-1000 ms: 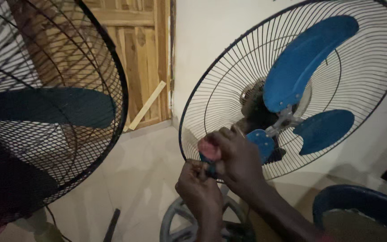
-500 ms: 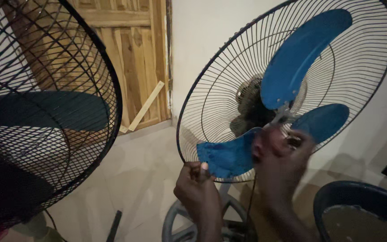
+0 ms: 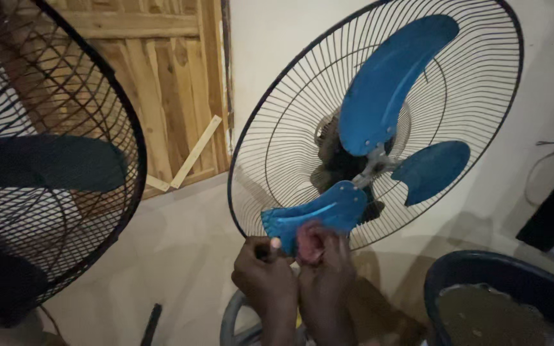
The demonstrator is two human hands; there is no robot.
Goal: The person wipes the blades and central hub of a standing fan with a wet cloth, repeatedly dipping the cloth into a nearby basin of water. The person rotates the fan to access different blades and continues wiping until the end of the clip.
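The fingers (image 3: 276, 244) of the left hand (image 3: 265, 277) are curled shut around the outer tip of the lowest blue fan blade (image 3: 318, 213), the thumb pressed on its face near the rear wire guard (image 3: 270, 154). Just beside them, the right hand (image 3: 325, 272) is closed on a pinkish cloth (image 3: 310, 242), held against the underside of the same blade; how tightly it is gripped cannot be told.

At the far left, a second fan (image 3: 46, 166) with a dark blade stands behind its full grille, well apart from the hands. A wooden door (image 3: 155, 96) is seen behind it. The fan being handled has no front guard, and its three blades meet at a metal hub (image 3: 373, 168). A dark basin (image 3: 501, 295) of murky water sits at the lower right.

The blade is judged best steadied at its tip by the left hand while the cloth is drawn along its length toward the hub, with light pressure so that the thin blade is not bent.
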